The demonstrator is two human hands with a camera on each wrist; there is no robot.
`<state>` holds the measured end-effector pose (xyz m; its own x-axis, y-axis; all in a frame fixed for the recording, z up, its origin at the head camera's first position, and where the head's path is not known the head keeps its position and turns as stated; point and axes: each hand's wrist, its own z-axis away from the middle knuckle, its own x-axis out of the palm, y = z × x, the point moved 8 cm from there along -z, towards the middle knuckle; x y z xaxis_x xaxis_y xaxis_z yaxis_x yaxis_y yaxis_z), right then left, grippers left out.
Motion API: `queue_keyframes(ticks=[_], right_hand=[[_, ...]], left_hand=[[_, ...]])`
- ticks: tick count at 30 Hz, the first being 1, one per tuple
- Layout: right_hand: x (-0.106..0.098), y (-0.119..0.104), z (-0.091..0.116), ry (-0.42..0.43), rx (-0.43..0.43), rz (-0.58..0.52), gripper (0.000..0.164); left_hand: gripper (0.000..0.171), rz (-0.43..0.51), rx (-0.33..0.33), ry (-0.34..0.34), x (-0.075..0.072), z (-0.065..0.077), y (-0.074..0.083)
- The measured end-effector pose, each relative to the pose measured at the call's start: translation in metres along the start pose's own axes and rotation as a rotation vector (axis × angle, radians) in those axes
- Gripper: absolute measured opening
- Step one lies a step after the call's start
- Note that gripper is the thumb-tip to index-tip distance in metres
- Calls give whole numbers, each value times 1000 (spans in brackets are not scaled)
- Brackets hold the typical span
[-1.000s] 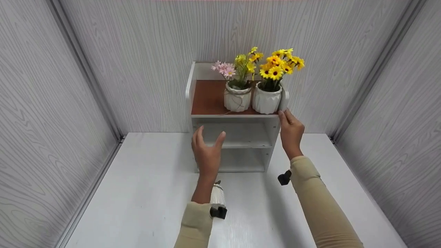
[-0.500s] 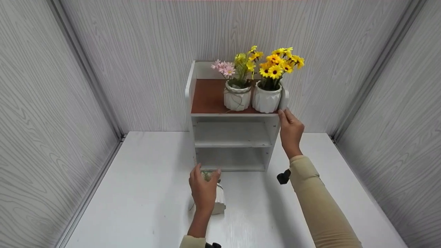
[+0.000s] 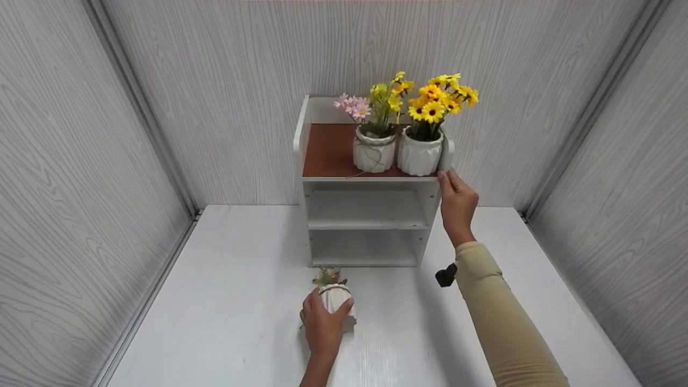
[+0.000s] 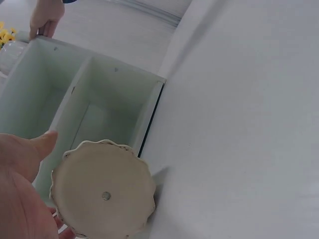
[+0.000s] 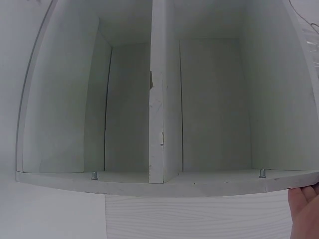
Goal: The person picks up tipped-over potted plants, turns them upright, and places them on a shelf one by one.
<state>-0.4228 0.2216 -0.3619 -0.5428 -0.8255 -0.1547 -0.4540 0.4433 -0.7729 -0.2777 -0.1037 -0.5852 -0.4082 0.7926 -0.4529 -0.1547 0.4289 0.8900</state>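
A small white flower pot [image 3: 336, 296] lies on its side on the white table, its pale blooms towards the shelf. My left hand [image 3: 325, 330] curls round it, thumb at the right and fingers at the left. In the left wrist view the scalloped pot base [image 4: 105, 191] with its small hole faces the camera; the thumb's contact is unclear. My right hand [image 3: 458, 207] grips the front right edge of a white shelf unit [image 3: 371, 179], just below its top board. In the right wrist view, fingertips [image 5: 299, 196] touch the side panel.
On the shelf's brown top stand a pot of pink and yellow flowers [image 3: 374, 155] and a pot of yellow flowers [image 3: 421, 156], at the right. Two white compartments [image 3: 368, 208] are below. Grey wood-grain walls [image 3: 242, 107] surround the white table [image 3: 226, 301].
My left hand has moved from in front of the shelf down towards me, to the lying pot, and now reaches round it. The right hand stays on the shelf edge.
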Motion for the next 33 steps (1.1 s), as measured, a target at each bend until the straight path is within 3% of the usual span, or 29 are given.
queue_keyframes(ticks=[10, 16, 21, 33], right_hand=[[0, 3, -2, -26, 35, -69, 40], [-2, 2, -3, -18, 36, -44, 37], [-1, 1, -2, -18, 32, -56, 38], [1, 4, -3, -33, 82, -69, 40]], left_hand=[[84, -17, -22, -47, 5, -3, -6], [75, -6, 47, -99, 4, -19, -3], [73, -60, 107, -178, 1, -30, -1], [73, -178, 166, -300, -2, -46, 5]])
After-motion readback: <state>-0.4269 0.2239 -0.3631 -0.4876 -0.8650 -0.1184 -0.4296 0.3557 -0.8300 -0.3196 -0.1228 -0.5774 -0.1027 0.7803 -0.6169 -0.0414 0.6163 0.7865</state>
